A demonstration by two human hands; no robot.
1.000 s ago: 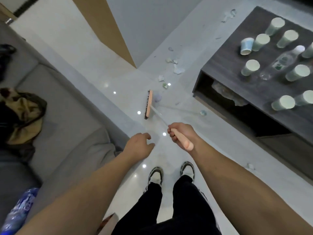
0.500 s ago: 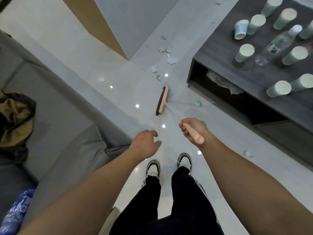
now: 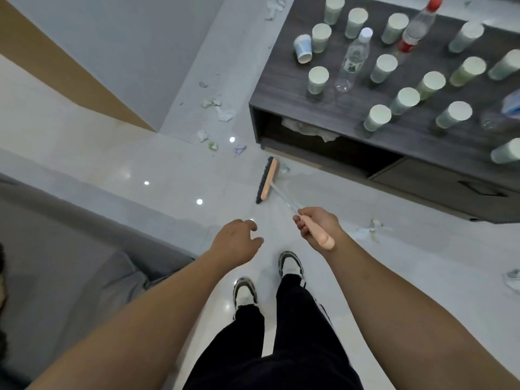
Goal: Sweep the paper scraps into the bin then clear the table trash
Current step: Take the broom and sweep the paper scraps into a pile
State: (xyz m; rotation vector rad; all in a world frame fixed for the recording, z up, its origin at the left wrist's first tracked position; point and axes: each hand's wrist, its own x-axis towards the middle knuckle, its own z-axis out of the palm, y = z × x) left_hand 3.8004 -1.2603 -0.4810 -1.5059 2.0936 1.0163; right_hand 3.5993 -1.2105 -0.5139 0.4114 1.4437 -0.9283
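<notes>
My right hand [image 3: 316, 225] grips the peach handle of a broom [image 3: 267, 180] whose dark-bristled head rests on the pale floor by the table's near corner. One small scrap [image 3: 284, 168] lies just beside the head. My left hand [image 3: 237, 242] hovers empty with fingers loosely curled, left of the handle. Paper scraps [image 3: 222, 114] are scattered ahead near the wall corner, with more scraps [image 3: 371, 229] to my right. The dark low table [image 3: 337, 108] carries several paper cups [image 3: 318, 79] and a clear plastic bottle [image 3: 353, 60]. No bin is in view.
A grey sofa [image 3: 56, 263] fills the left side. A grey wall panel with a wooden edge [image 3: 70, 71] stands ahead left. A red-capped bottle [image 3: 416, 29] stands on the table; crumpled paper [image 3: 306, 128] sits in its open shelf. My shoes [image 3: 289, 264] stand on the glossy floor.
The broom head has moved right, from the open floor toward the table's corner. The view has shifted right, showing more of the table. My left hand stays empty.
</notes>
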